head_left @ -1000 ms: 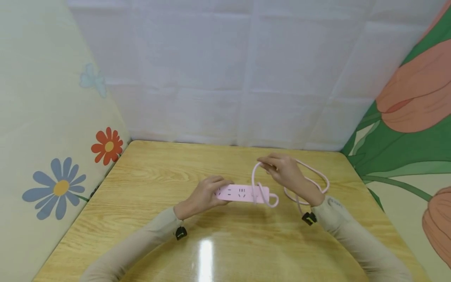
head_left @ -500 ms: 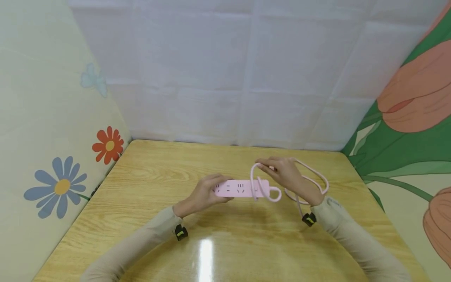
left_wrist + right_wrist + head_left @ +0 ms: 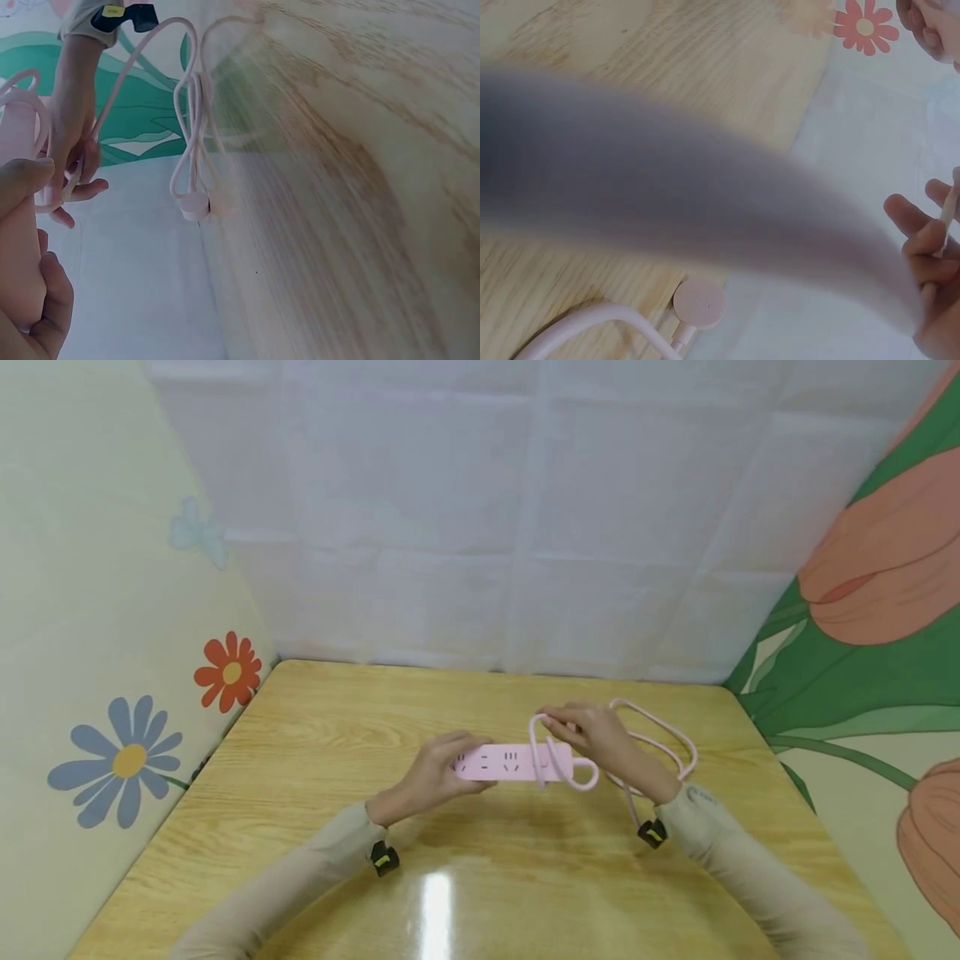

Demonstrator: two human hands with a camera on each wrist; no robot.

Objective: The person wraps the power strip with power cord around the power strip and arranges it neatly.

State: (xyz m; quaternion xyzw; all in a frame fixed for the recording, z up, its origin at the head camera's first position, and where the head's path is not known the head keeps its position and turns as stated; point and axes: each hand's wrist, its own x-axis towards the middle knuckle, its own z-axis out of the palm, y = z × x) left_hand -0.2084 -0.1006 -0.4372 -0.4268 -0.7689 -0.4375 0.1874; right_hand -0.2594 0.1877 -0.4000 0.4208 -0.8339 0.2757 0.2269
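A pink power strip (image 3: pixel 495 762) is held up over the table, its socket face showing in the head view. My left hand (image 3: pixel 437 772) grips its left end, thumb and fingers on opposite long edges. The pink cord (image 3: pixel 667 724) leaves the strip's right end, bends back and winds around that end. My right hand (image 3: pixel 596 735) pinches the cord just above the strip's right end. From this hand the rest of the cord trails right in loose loops. Its round pink plug (image 3: pixel 195 205) rests on the table in the left wrist view.
The wood-grain table (image 3: pixel 360 710) meets a white cloth backdrop (image 3: pixel 420 527) behind and flower-printed panels at both sides. Each wrist wears a small black camera (image 3: pixel 384 858). A blurred stretch of cord crosses close before the right wrist camera.
The power strip has risen slightly and its socket face has tilted. My right hand has shifted a little left and nearer, bringing the cord with it. The trailing loops have shifted slightly.
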